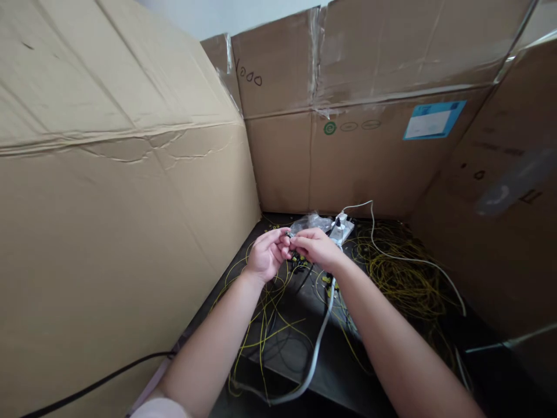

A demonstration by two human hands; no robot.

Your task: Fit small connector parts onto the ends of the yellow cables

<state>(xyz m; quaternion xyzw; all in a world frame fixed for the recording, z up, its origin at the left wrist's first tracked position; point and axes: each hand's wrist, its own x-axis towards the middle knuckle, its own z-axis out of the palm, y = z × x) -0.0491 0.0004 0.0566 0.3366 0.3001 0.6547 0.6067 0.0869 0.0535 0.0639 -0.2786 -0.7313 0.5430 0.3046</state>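
A small dark piece (289,234), too small to name, is pinched between the fingertips of both hands above the dark work surface (300,334). My left hand (266,255) is closed on it from the left, thumb and forefinger together and the other fingers curled. From the right, my right hand (317,247) grips it with thumb and forefinger. Just below the hands lie several small yellow and black parts (299,260), partly covered by the fingers. Thin yellow cables (265,325) trail loosely under my left forearm.
A white power strip (343,229) with plugs stands behind my right hand, beside a clear plastic bag (312,222). Its thick white cord (321,342) runs toward me. A tangled heap of yellow cable (402,276) lies at right. Cardboard walls (278,168) enclose the left, back and right.
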